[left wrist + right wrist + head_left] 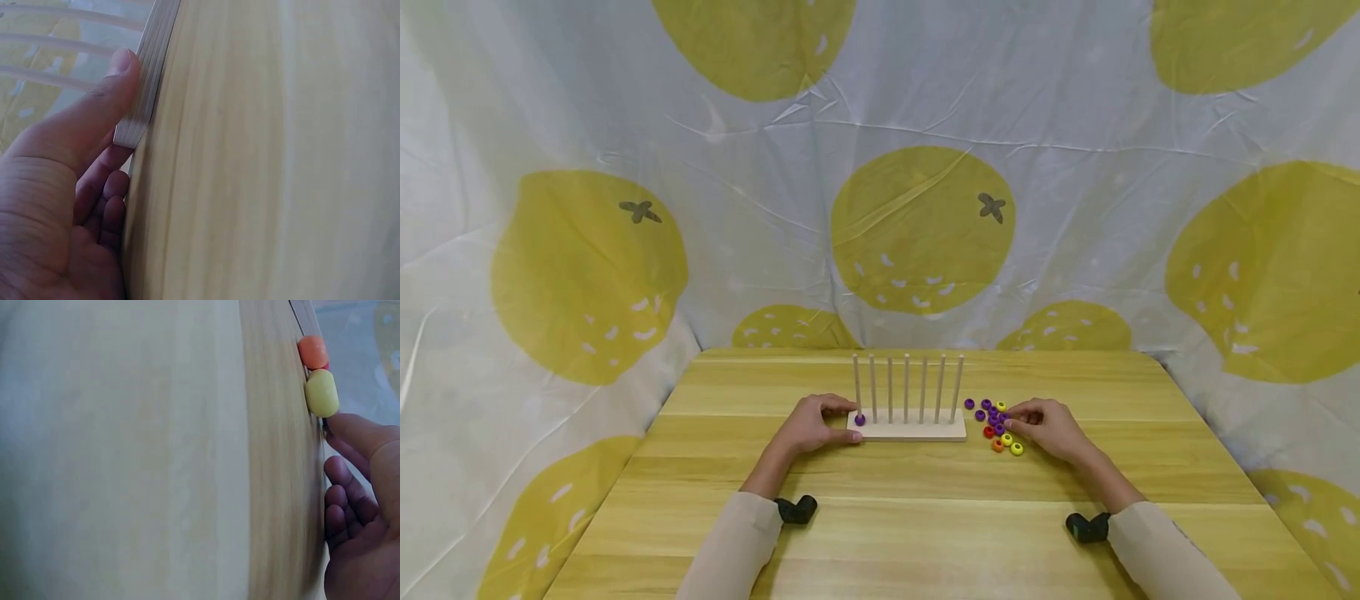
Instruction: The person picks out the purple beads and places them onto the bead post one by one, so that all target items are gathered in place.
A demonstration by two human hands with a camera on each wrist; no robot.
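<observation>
A pale wooden peg stand [906, 429] with a row of upright dowels sits on the table. One purple bead [860, 420] is at the foot of its leftmost dowel. My left hand [812, 425] grips the left end of the base, thumb along the front edge and fingers behind; the left wrist view shows the thumb against the base edge [147, 94]. To the right of the stand, my right hand [1051, 427] pinches a purple bead [1004, 417] between thumb and index finger at the edge of a loose bead group. In the right wrist view a yellow bead [322, 394] partly hides those fingertips.
Several purple beads, a red bead [988, 432], an orange bead [997, 446] and a few yellow beads [1017, 448] lie close together right of the stand. The wooden table [925, 533] meets a lemon-print cloth [760, 208] at the back and sides.
</observation>
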